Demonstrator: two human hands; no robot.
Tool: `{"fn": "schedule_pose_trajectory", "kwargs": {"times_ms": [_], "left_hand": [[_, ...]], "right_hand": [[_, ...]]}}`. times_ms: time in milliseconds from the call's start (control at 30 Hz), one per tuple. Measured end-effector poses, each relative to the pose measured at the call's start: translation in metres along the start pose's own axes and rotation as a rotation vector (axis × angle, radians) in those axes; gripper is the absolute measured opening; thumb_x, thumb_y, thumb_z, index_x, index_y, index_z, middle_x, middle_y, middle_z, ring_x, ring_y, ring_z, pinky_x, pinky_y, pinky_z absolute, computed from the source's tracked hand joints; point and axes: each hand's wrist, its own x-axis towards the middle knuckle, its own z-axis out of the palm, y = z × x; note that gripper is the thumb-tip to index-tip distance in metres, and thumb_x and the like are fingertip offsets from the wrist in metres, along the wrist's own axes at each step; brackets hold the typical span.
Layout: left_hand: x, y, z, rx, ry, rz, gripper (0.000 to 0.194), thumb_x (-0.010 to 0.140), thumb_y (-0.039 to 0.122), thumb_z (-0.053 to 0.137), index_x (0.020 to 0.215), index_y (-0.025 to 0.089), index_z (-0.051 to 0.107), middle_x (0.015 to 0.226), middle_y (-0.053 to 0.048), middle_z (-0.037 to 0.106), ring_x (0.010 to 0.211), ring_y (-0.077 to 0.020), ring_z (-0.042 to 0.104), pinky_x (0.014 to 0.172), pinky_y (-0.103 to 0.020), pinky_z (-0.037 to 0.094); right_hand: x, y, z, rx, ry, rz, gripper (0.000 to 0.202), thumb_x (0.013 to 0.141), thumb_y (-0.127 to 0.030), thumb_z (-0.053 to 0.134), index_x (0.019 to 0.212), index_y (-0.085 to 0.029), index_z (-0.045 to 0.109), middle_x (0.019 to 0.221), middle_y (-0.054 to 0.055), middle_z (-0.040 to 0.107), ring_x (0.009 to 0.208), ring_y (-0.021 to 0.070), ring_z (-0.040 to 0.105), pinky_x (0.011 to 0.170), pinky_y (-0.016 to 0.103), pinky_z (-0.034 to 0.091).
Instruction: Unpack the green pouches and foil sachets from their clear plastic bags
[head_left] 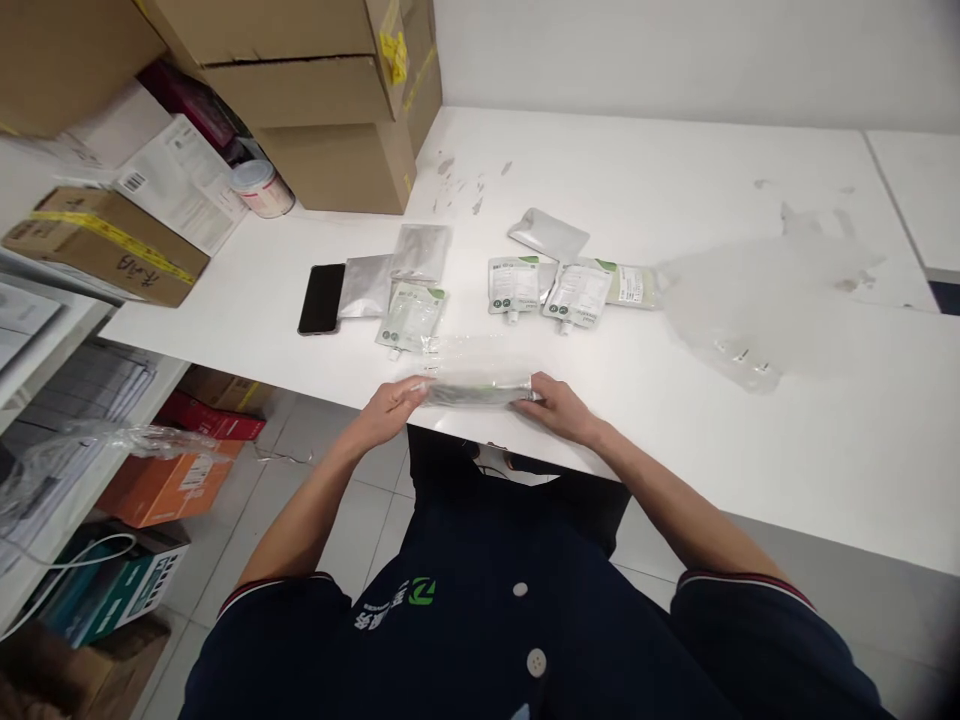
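Right at the tabletop's (810, 450) near edge, here's the film-wrapped packet (480, 390), lying crosswise between two hands, clear wrap over a silvery body with a hint of green. The left hand (388, 408) is on its left end, thumb and fingers gripping the wrap; the right hand (559, 406) has the opposite end, fingers curled round the silver corner. So the packet spans the gap, touched at both ends, with loose clear film (480, 353) spreading just behind it, toward the far edge.

Beyond the left hand, a spouted pouch (412, 318) touches the silver packets (367, 286), and a dark phone (321, 298) sits beside them, toward the left end. Farther in from the near edge, past the right hand, two white-and-green pouches (577, 293) lie close together, a plain silver pouch (549, 232) behind them. Translucent plastic (739, 290) sprawls toward the right end; cardboard boxes (337, 165) crowd the far left corner.
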Motion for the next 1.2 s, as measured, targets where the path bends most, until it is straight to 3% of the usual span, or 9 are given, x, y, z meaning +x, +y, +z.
{"fn": "schedule_pose_trajectory", "kwargs": {"times_ms": [133, 267, 367, 500, 600, 700, 767, 1000, 1200], "left_hand": [[0.027, -0.011, 0.024, -0.123, 0.369, -0.115, 0.052, 0.097, 0.057, 0.043, 0.127, 0.018, 0.059, 0.121, -0.013, 0.068, 0.106, -0.0238, 0.068, 0.086, -0.037, 0.057], [0.048, -0.019, 0.040, 0.026, 0.493, -0.124, 0.077, 0.089, 0.052, 0.061, 0.151, 0.022, 0.028, 0.146, -0.020, 0.048, 0.121, -0.0283, 0.059, 0.086, -0.039, 0.057], [0.057, -0.020, 0.047, 0.214, 0.493, -0.059, 0.071, 0.093, 0.047, 0.057, 0.153, 0.025, 0.024, 0.143, -0.019, 0.050, 0.120, -0.0292, 0.058, 0.088, -0.042, 0.055], [0.065, -0.024, 0.058, 0.479, 0.490, -0.080, 0.054, 0.099, 0.044, 0.044, 0.146, 0.020, 0.039, 0.117, -0.017, 0.059, 0.091, -0.0259, 0.065, 0.071, -0.038, 0.055], [0.068, -0.029, 0.064, 0.617, 0.502, -0.041, 0.049, 0.100, 0.041, 0.040, 0.143, 0.017, 0.045, 0.108, -0.015, 0.059, 0.076, -0.0201, 0.062, 0.058, -0.029, 0.050], [0.066, -0.033, 0.064, 0.735, 0.498, 0.054, 0.047, 0.100, 0.038, 0.039, 0.142, 0.018, 0.046, 0.106, -0.015, 0.060, 0.076, -0.0190, 0.062, 0.057, -0.027, 0.049], [0.064, -0.035, 0.061, 0.780, 0.462, 0.123, 0.046, 0.101, 0.037, 0.039, 0.142, 0.018, 0.047, 0.107, -0.015, 0.061, 0.080, -0.0196, 0.063, 0.060, -0.026, 0.049], [0.070, -0.032, 0.053, 0.727, 0.416, 0.171, 0.061, 0.096, 0.054, 0.046, 0.143, 0.016, 0.046, 0.124, -0.019, 0.057, 0.109, -0.0282, 0.058, 0.093, -0.041, 0.047], [0.077, -0.019, 0.057, 0.754, 0.365, 0.056, 0.074, 0.088, 0.064, 0.051, 0.147, 0.019, 0.046, 0.131, -0.021, 0.054, 0.114, -0.0349, 0.051, 0.096, -0.046, 0.039]], "right_hand": [[0.016, -0.012, 0.000, 0.048, 0.032, 0.225, 0.028, 0.089, -0.050, 0.053, 0.091, -0.023, 0.059, 0.074, 0.000, 0.064, 0.067, 0.0184, 0.059, 0.063, 0.031, 0.046], [0.033, -0.014, -0.003, 0.044, 0.049, 0.327, 0.025, 0.088, -0.044, 0.058, 0.100, -0.022, 0.056, 0.083, 0.003, 0.068, 0.076, 0.0191, 0.064, 0.066, 0.029, 0.046], [0.036, -0.016, -0.002, -0.028, 0.045, 0.387, 0.039, 0.090, -0.046, 0.056, 0.118, -0.020, 0.051, 0.093, 0.008, 0.070, 0.085, 0.0225, 0.066, 0.071, 0.032, 0.049], [0.036, -0.033, -0.004, -0.396, 0.093, 0.466, 0.048, 0.093, -0.054, 0.051, 0.123, -0.016, 0.051, 0.100, 0.017, 0.067, 0.092, 0.0322, 0.063, 0.072, 0.041, 0.049], [0.049, -0.047, -0.006, -0.599, 0.173, 0.267, 0.039, 0.099, -0.044, 0.043, 0.121, -0.014, 0.056, 0.121, 0.023, 0.059, 0.112, 0.0360, 0.055, 0.083, 0.045, 0.049], [0.076, -0.051, -0.002, -0.617, 0.085, -0.043, 0.046, 0.099, -0.041, 0.044, 0.136, -0.012, 0.050, 0.143, 0.022, 0.046, 0.130, 0.0358, 0.043, 0.101, 0.048, 0.042], [0.092, -0.049, 0.006, -0.632, 0.013, -0.098, 0.056, 0.097, -0.044, 0.049, 0.143, -0.012, 0.043, 0.146, 0.022, 0.044, 0.132, 0.0370, 0.040, 0.104, 0.050, 0.038], [0.086, -0.039, 0.019, -0.391, 0.064, 0.300, 0.058, 0.091, -0.064, 0.049, 0.121, -0.014, 0.055, 0.116, 0.015, 0.064, 0.099, 0.0290, 0.061, 0.079, 0.038, 0.047], [0.084, -0.045, 0.007, -0.343, 0.087, 0.411, 0.041, 0.093, -0.056, 0.049, 0.099, -0.016, 0.059, 0.114, 0.016, 0.063, 0.100, 0.0287, 0.061, 0.077, 0.037, 0.045]]}}
